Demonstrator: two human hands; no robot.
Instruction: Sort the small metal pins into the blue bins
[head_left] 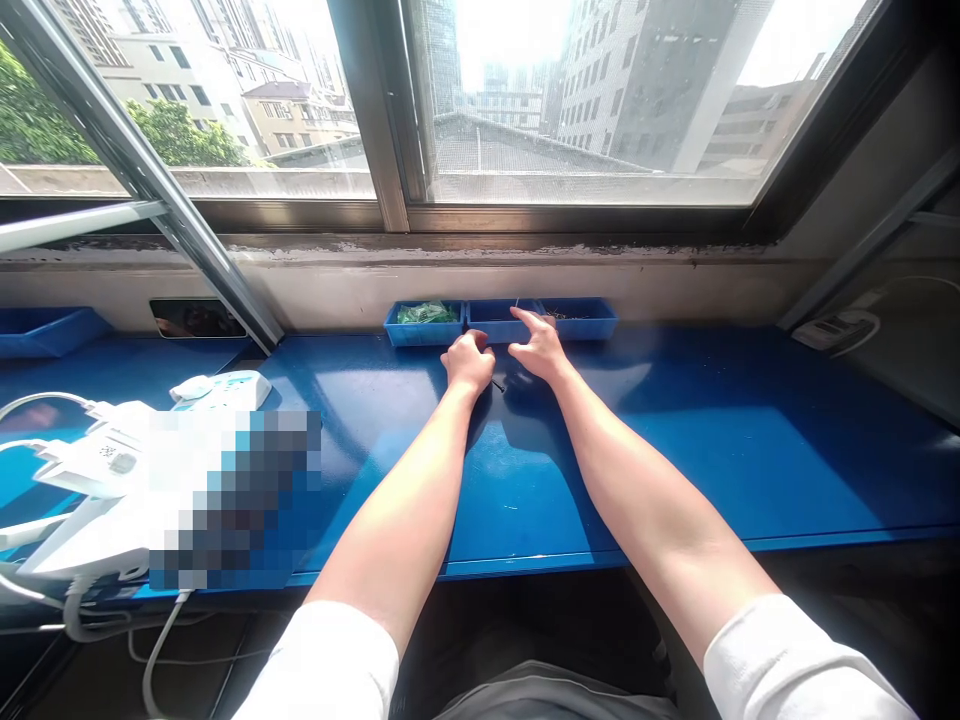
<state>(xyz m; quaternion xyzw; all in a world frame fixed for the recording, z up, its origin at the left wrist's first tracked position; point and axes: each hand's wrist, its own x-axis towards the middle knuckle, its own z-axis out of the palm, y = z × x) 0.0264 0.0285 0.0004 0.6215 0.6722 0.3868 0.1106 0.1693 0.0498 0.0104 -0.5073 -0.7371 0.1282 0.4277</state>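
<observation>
My left hand [469, 362] is closed, knuckles up, just in front of the row of blue bins. A small, thin black piece [499, 386] shows beside its wrist; I cannot tell whether the hand grips it or it lies on the table. My right hand [540, 347] reaches to the middle blue bin [487, 322], its thumb and forefinger apart. Near that fingertip is a thin pale sliver, too small to name. Left of it stands a bin [397, 333] with green plastic packaging [427, 313]. The right bin [596, 325] contains small, thin pieces, partly behind my right hand.
The blue table [712, 450] runs along a window wall. White power strips [225, 390] and cables crowd the left side, near a blurred patch. Another blue tray [45, 330] and a dark phone-like slab [196, 318] stand far left. A metal post [217, 265] slants beside them.
</observation>
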